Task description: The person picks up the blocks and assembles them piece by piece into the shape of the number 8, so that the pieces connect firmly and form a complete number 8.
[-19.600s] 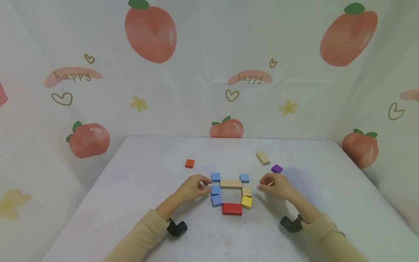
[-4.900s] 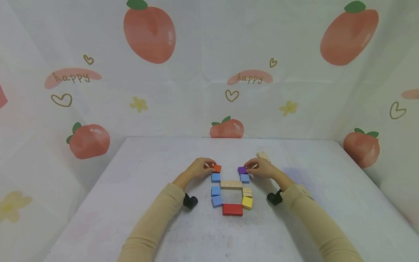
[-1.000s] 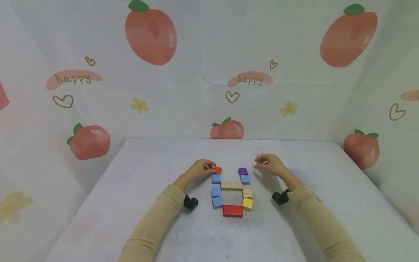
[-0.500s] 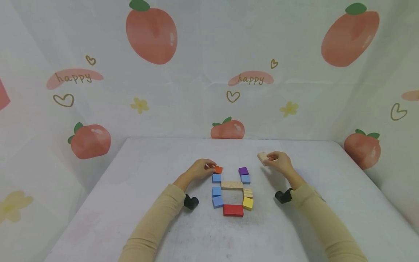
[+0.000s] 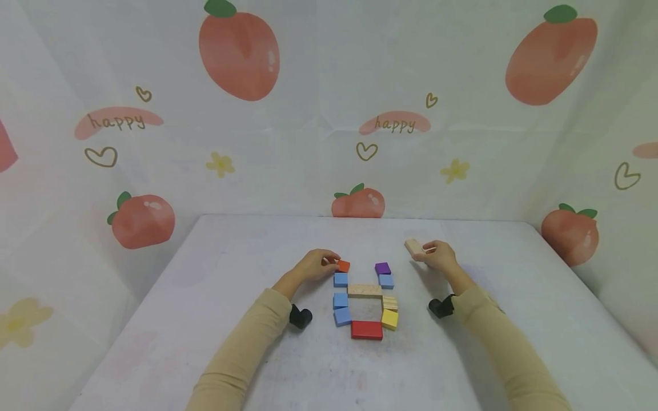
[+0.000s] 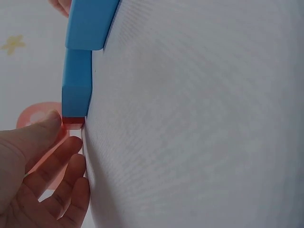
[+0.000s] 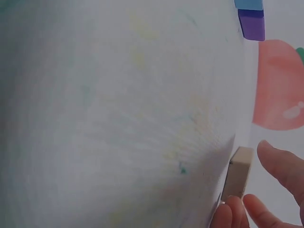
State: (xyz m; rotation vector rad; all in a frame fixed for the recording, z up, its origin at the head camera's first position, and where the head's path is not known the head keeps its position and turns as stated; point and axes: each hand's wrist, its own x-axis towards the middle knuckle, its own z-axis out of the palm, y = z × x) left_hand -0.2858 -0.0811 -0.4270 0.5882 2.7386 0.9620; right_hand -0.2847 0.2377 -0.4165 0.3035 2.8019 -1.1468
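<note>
In the head view, my left hand stays by the orange block, holding it lightly at its left edge with thumb and forefinger. That block sits behind a blue block. My right hand is at the beige wooden block at the back right, fingers around its right end. The right wrist view shows a narrow gap between thumb and this beige block, with fingertips against its lower end. A purple block lies behind another blue block on the right side.
Between the forearms, a long wooden block, a striped wooden block, a yellow block, a red block and further blue blocks form an outline. The table ends at a patterned cloth backdrop.
Orange and purple blocks have come to the far ends of the two sides. My right hand has left the purple block and reached the beige one; the left has stayed at the orange block.
</note>
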